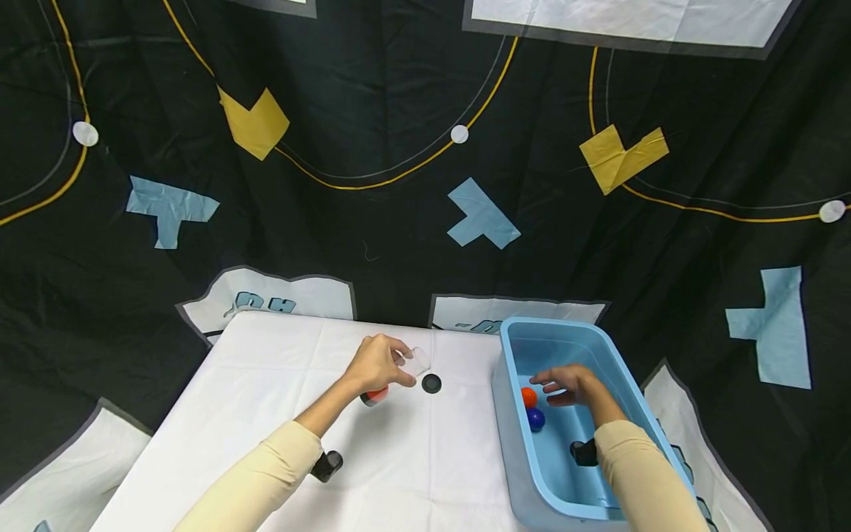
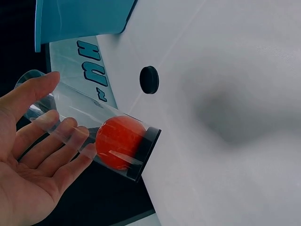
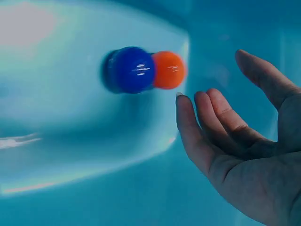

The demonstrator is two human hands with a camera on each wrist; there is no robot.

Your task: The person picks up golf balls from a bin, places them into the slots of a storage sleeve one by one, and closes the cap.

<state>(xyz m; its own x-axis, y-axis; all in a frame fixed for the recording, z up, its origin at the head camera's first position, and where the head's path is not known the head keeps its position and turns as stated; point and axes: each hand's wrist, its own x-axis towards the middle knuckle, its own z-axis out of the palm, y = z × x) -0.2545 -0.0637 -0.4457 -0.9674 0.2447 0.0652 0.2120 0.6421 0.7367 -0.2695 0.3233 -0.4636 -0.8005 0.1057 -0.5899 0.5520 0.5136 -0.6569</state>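
My left hand (image 1: 375, 362) (image 2: 33, 160) grips a clear plastic tube (image 1: 417, 360) (image 2: 89, 110) tilted over the white table, fingers and thumb round its wall. An orange-red ball (image 1: 377, 394) (image 2: 120, 142) sits at the tube's black-based lower end. A black round cap (image 1: 431, 383) (image 2: 149, 79) lies on the table just right of the tube. My right hand (image 1: 565, 384) (image 3: 235, 141) hovers inside the light blue bin (image 1: 552, 323) (image 3: 70, 141) with relaxed fingers and holds nothing. Just left of its fingertips lie an orange ball (image 1: 528, 397) (image 3: 168, 69) and a blue ball (image 1: 535, 420) (image 3: 131, 69), touching each other.
The white table (image 1: 412, 458) has the bin on its right part. A black cloth with yellow and blue shapes (image 1: 399, 111) hangs behind and around it. The table's far edge lies just behind my left hand.
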